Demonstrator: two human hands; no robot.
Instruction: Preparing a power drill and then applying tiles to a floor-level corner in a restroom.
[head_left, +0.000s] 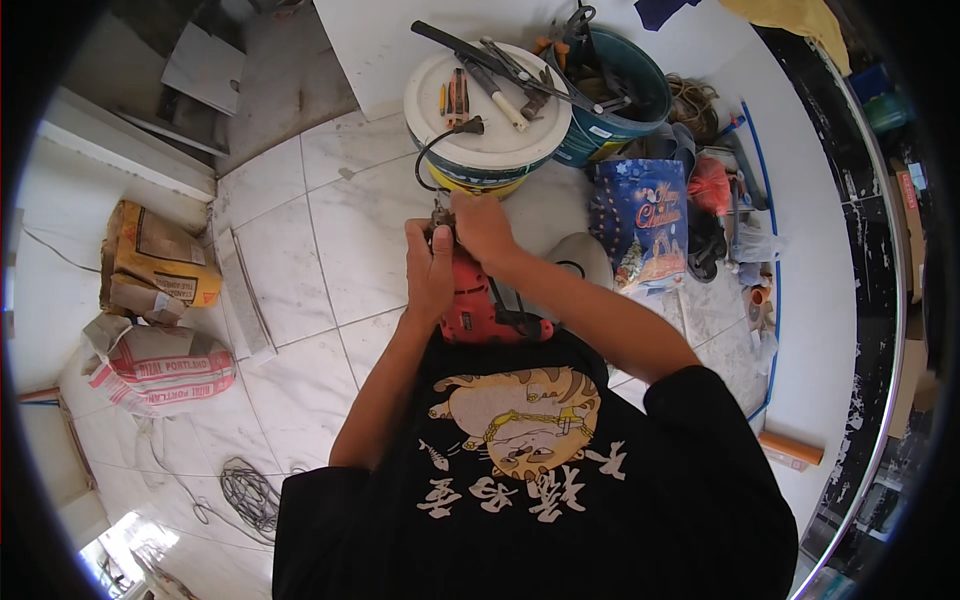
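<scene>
A red corded-looking power drill (474, 312) rests against my black shirt, its chuck (441, 214) pointing away from me. My left hand (431, 268) is closed around the front of the drill, the thumb lying along the chuck. On the other side, my right hand (482, 229) is closed with its fingers at the chuck; whatever is inside that grip is hidden. Just beyond both hands stands a lidded white bucket (430, 103). A black plug (468, 126) lies on its lid, and the cord drops over the near edge.
Pliers (458, 98) and long-handled tools lie on the lid. A teal tub (640, 95) of tools stands behind, beside a blue gift bag (640, 215). Cement sacks (165, 365) and a coiled cable (248, 495) are on the tiled floor to the left.
</scene>
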